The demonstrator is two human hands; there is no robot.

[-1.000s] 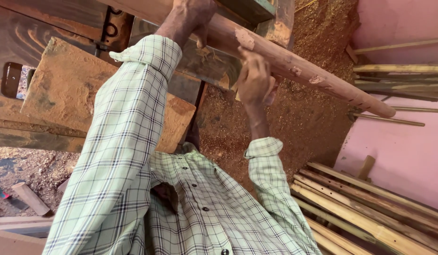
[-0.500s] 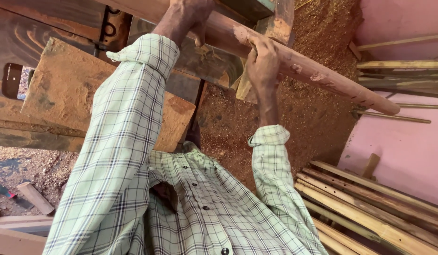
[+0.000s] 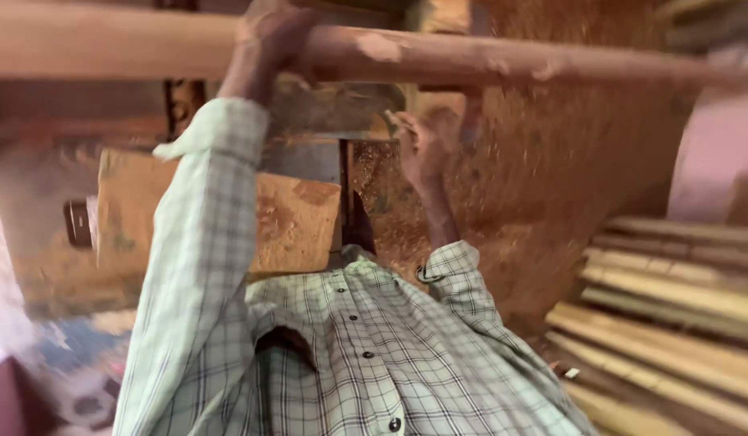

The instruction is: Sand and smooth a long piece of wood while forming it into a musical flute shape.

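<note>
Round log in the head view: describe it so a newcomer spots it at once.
Look along the top of the picture, above the checked shirt. The round log runs across there, gripped by the left hand. Unlike the flat pale planks stacked lower right, it is reddish, round and patchy.

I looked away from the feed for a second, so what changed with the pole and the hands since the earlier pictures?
The long wooden pole, earlier slanting down to the right, now lies nearly level across the top of the view. The right hand, which gripped it before, has come off and sits below it. The left hand still holds the pole. The stacked wooden slats stay at right.
</note>
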